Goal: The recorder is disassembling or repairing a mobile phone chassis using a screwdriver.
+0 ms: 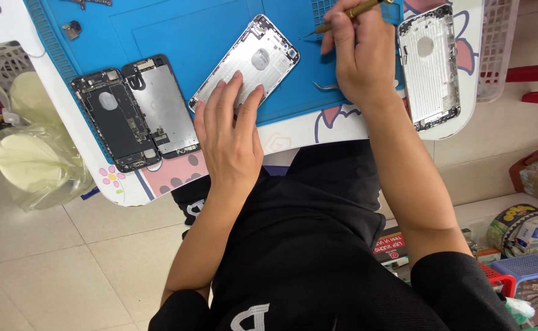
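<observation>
Three stripped phone shells lie on the surface (293,138), and a fourth flat part sits with them. The silver shell (253,61) in the middle rests tilted on the blue mat (177,24), its inner side up. The left hand (229,132) lies flat on that shell's lower end, fingers (235,92) stretched out and pressing down rather than curled around anything. The right hand (354,58) is closed on a thin brass-coloured screwdriver (348,13), whose tip points toward the upper right corner of the middle shell; whether the tip touches it cannot be told.

To the left, one dark shell (114,119) with its parts inside lies just beside one grey metal plate (165,107), their long edges touching. To the right, a second silver shell (429,66) lies apart at the edge of the surface, next to a white basket (496,46). One pair of tweezers (327,87) lies on the mat beneath the right hand. One small metal part (71,29) sits near the mat's upper left corner.
</observation>
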